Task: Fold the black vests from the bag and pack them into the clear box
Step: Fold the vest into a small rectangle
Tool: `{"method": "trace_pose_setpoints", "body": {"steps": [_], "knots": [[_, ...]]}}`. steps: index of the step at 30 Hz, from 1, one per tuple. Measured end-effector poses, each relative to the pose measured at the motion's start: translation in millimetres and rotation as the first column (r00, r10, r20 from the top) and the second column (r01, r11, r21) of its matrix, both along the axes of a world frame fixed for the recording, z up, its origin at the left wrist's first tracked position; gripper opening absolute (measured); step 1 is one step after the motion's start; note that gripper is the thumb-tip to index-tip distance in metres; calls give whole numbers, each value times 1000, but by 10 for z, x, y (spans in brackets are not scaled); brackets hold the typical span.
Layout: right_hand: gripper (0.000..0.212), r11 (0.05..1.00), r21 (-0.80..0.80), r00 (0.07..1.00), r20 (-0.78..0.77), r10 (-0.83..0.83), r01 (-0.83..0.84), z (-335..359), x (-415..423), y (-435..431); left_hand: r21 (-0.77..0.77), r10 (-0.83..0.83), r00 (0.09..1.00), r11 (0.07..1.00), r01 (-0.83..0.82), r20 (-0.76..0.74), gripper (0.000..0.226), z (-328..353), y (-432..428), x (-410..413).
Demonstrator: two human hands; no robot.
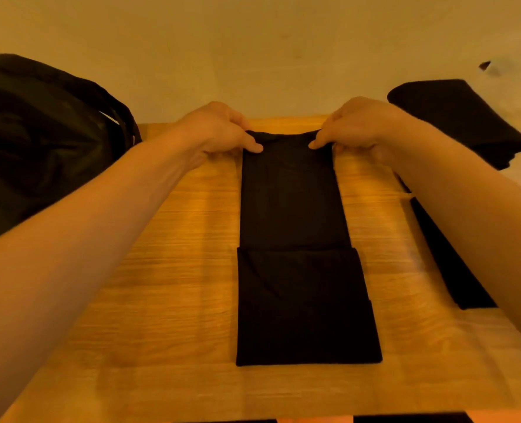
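While the left hand (219,129) and right hand (359,126) pinch the vest (295,239) by its far edge, the bag (39,132) hides its contents.

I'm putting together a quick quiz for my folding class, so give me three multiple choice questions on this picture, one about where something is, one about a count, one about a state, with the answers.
1. Where does the black bag lie relative to the vest being folded?
A. to its left
B. to its right
C. on top of it

2. How many hands grip the vest's far edge?
A. none
B. one
C. two

3. What state is the vest's near end in?
A. folded over onto itself
B. crumpled into a ball
C. rolled into a tube

Answers:
1 A: the bag is at the left of the view, with the vest mid-table.
2 C: the left hand and right hand each pinch a far corner.
3 A: a doubled layer with a straight edge lies flat there.
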State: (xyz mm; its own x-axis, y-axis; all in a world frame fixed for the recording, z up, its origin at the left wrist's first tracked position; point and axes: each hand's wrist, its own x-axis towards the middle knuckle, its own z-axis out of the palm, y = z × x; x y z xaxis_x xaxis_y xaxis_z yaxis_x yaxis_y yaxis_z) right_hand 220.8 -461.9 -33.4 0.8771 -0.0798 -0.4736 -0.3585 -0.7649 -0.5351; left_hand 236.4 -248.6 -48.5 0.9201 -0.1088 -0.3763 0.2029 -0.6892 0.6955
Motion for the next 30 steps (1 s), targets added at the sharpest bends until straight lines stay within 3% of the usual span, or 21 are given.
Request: {"method": "trace_pose_setpoints", "body": {"steps": [5,7,10,15,20,30], "knots": [[24,986,132,964,257,63,-99,113,-542,-126,-171,88,987,983,-64,135,27,108,101,-347],[18,973,14,901,382,207,-229,99,-764,-181,-176,23,971,984,20,239,28,145,156,-586],[16,923,-148,799,463,383,-356,38,-1042,-235,-18,-182,891,978,208,416,30,121,259,-947],[21,804,-265,652,478,589,-533,-157,-1321,-254,123,-352,772,932,340,529,27,-50,382,-1318],[28,772,-294,614,476,630,-564,-271,-1445,-311,354,-557,598,829,433,576,31,-152,417,-1383],[29,741,-373,529,528,665,-559,-329,-1515,-366,301,-531,626,845,442,571,40,-254,504,-1413]]}}
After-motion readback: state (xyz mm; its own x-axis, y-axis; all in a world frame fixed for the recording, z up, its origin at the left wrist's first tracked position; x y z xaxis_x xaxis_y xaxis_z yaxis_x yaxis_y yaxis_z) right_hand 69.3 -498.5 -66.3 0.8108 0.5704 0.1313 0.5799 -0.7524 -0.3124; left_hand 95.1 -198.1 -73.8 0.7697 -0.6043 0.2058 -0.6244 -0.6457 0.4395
